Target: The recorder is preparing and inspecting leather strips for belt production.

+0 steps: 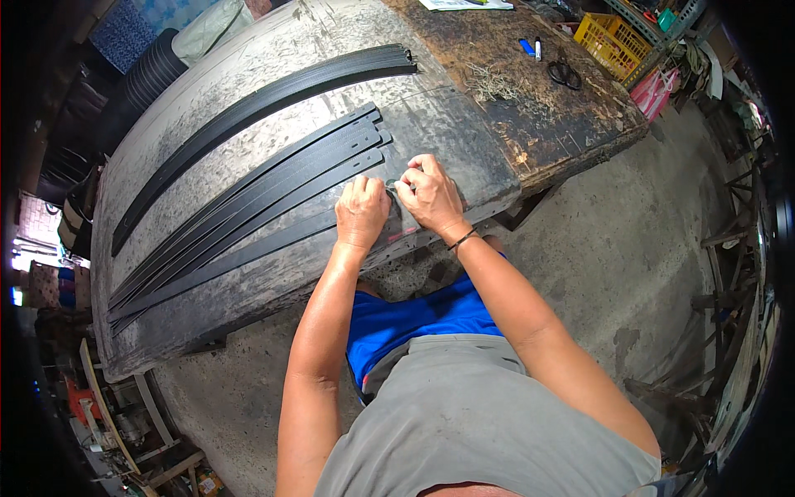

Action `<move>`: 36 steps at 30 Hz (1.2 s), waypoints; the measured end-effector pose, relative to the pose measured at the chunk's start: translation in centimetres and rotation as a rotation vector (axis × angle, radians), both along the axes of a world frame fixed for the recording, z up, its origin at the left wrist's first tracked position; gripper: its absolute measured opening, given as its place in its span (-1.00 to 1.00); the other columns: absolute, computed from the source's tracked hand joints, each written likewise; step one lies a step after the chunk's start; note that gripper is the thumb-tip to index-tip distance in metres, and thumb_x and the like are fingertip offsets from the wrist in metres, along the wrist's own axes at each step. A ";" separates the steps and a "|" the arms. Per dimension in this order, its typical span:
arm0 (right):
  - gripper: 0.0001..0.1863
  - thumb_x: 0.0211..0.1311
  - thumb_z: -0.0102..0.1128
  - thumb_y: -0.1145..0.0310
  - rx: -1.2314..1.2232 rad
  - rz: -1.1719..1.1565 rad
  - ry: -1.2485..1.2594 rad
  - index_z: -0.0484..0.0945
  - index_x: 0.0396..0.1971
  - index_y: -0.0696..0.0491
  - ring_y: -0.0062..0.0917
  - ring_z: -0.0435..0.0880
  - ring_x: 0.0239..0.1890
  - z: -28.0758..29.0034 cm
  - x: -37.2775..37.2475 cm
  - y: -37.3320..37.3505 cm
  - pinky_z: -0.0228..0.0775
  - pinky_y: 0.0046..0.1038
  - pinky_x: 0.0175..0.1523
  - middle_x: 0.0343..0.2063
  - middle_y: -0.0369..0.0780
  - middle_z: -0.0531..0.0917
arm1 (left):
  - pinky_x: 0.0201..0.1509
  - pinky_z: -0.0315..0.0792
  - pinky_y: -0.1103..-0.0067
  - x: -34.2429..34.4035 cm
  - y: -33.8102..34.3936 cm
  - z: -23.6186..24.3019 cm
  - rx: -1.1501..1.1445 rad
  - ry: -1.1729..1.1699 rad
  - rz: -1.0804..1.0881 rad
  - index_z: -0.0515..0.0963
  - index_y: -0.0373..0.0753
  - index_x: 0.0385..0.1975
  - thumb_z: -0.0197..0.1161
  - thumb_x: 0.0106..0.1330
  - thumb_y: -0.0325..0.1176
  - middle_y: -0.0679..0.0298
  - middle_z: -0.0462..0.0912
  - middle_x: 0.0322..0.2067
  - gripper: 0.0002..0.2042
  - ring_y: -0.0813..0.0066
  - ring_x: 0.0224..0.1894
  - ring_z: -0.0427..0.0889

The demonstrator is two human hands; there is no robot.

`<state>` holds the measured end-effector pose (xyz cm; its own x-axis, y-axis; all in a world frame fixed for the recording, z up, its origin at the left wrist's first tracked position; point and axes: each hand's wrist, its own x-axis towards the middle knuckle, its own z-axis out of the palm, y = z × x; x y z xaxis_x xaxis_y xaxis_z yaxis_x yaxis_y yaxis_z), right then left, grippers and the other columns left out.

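My left hand (363, 209) is closed around the end of a black flat strip (281, 238), the nearest one, which runs off to the left along the tabletop. Close beside it, my right hand (432, 197) pinches with thumb and fingers. A small dark piece (392, 184) shows between the two hands, too small to name; it may be the strip's tip. Just beyond lies a fan of several black strips (310, 157), with small holes near their rounded right ends. Farther back rests a thick, curved-looking stack of black strips (265, 108).
The worn grey table (447, 124) meets a brown wooden top (580, 124) on the right. On that lie black scissors (565, 75), a blue-and-white marker (530, 48), fibrous scraps (503, 83) and papers (466, 3). A yellow crate (611, 43) stands beyond; concrete floor (613, 232) is at right.
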<state>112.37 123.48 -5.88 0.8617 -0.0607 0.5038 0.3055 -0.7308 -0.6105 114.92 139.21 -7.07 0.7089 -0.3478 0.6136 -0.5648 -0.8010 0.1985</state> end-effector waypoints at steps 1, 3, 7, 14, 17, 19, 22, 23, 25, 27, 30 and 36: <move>-0.84 0.11 0.28 0.32 0.001 0.000 0.000 0.59 -0.53 0.10 -0.22 0.60 -0.17 0.0 0.0 0.0 0.50 -0.23 -0.08 -0.21 -0.16 0.53 | -0.40 0.53 0.34 0.0 0.0 0.0 -0.002 0.000 -0.002 0.48 -0.18 -0.48 0.27 0.14 -0.40 0.21 0.50 -0.46 -0.91 0.19 -0.39 0.58; -0.81 0.10 0.34 0.29 -0.011 -0.004 0.014 0.59 -0.53 0.09 -0.22 0.60 -0.15 -0.2 0.1 0.0 0.49 -0.24 -0.09 -0.17 -0.18 0.54 | -0.40 0.53 0.34 0.0 0.0 0.1 -0.003 -0.001 -0.005 0.48 -0.18 -0.48 0.27 0.14 -0.40 0.21 0.50 -0.45 -0.91 0.19 -0.39 0.57; -0.81 0.09 0.34 0.29 -0.018 0.000 0.008 0.59 -0.53 0.09 -0.22 0.60 -0.15 -0.2 0.1 -0.1 0.49 -0.24 -0.09 -0.17 -0.18 0.54 | -0.40 0.53 0.34 0.1 0.0 -0.3 -0.002 -0.003 -0.010 0.48 -0.18 -0.48 0.28 0.13 -0.40 0.21 0.49 -0.45 -0.90 0.20 -0.39 0.57; -0.81 0.09 0.34 0.29 -0.032 0.002 0.007 0.60 -0.52 0.09 -0.22 0.60 -0.15 -0.2 0.1 -0.1 0.48 -0.25 -0.07 -0.16 -0.17 0.54 | -0.39 0.53 0.35 0.0 -0.1 -0.2 0.000 -0.003 0.001 0.48 -0.18 -0.47 0.29 0.12 -0.39 0.21 0.50 -0.44 -0.90 0.21 -0.39 0.57; -0.82 0.10 0.31 0.29 -0.032 0.004 0.013 0.61 -0.52 0.09 -0.22 0.60 -0.14 0.0 0.0 0.0 0.49 -0.23 -0.06 -0.17 -0.17 0.54 | -0.39 0.53 0.36 -0.1 -0.1 -0.1 0.002 -0.005 0.009 0.48 -0.18 -0.47 0.28 0.12 -0.40 0.21 0.50 -0.44 -0.90 0.22 -0.39 0.58; -0.82 0.12 0.28 0.28 -0.032 0.007 0.018 0.61 -0.51 0.08 -0.22 0.59 -0.13 0.0 0.0 0.0 0.50 -0.21 -0.04 -0.19 -0.18 0.54 | -0.39 0.54 0.36 -0.1 -0.1 0.1 -0.008 -0.002 0.002 0.47 -0.18 -0.48 0.28 0.12 -0.41 0.22 0.49 -0.45 -0.90 0.22 -0.38 0.58; -0.83 0.12 0.28 0.28 -0.030 0.005 0.005 0.61 -0.51 0.07 -0.23 0.60 -0.13 -0.1 0.0 0.0 0.50 -0.22 -0.06 -0.19 -0.18 0.54 | -0.37 0.50 0.32 -0.2 -0.1 0.2 -0.028 0.021 0.008 0.49 -0.19 -0.45 0.26 0.14 -0.45 0.21 0.52 -0.44 -0.92 0.18 -0.38 0.59; -0.83 0.11 0.31 0.30 -0.021 0.004 0.000 0.61 -0.51 0.09 -0.24 0.60 -0.18 -0.2 0.0 0.0 0.50 -0.25 -0.09 -0.18 -0.17 0.54 | -0.37 0.50 0.32 -0.2 0.0 0.2 -0.029 0.021 0.009 0.49 -0.19 -0.45 0.26 0.14 -0.45 0.21 0.52 -0.44 -0.92 0.18 -0.38 0.59; -0.82 0.10 0.33 0.31 -0.011 0.004 -0.004 0.61 -0.50 0.11 -0.26 0.61 -0.24 -0.4 0.2 0.1 0.49 -0.27 -0.12 -0.17 -0.16 0.54 | -0.37 0.50 0.33 -0.3 0.1 0.1 -0.068 -0.002 0.016 0.47 -0.20 -0.45 0.25 0.14 -0.47 0.21 0.51 -0.45 -0.92 0.17 -0.39 0.59; -0.84 0.12 0.32 0.35 0.141 -0.040 0.030 0.59 -0.50 0.13 -0.36 0.60 -0.37 -0.8 0.4 -0.1 0.50 -0.36 -0.21 -0.19 -0.15 0.53 | -0.33 0.49 0.31 -1.4 0.0 0.5 -0.073 0.037 0.001 0.46 -0.22 -0.45 0.23 0.14 -0.50 0.18 0.50 -0.46 -0.92 0.14 -0.38 0.58; -0.85 0.13 0.30 0.39 0.298 -0.046 0.076 0.58 -0.49 0.16 -0.46 0.56 -0.46 -0.7 0.5 -0.4 0.48 -0.45 -0.28 -0.21 -0.15 0.52 | -0.12 0.48 0.26 -5.3 0.0 0.7 -0.110 0.135 -0.153 0.42 -0.27 -0.44 0.19 0.12 -0.58 0.07 0.52 -0.39 -0.91 0.00 -0.25 0.57; -0.85 0.14 0.31 0.41 0.290 -0.061 0.019 0.57 -0.49 0.18 -0.49 0.55 -0.47 -0.9 0.8 -0.2 0.47 -0.49 -0.30 -0.22 -0.15 0.51 | 0.00 0.46 0.31 -13.2 0.1 1.1 -0.218 0.500 -0.445 0.56 -0.26 -0.40 0.33 0.06 -0.53 0.15 0.64 -0.27 -0.87 0.16 -0.17 0.61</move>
<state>113.18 123.31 -6.79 0.8610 -0.2512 0.4422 0.2534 -0.5419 -0.8013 101.74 139.32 -5.95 0.7431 -0.5763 0.3401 -0.6288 -0.4275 0.6495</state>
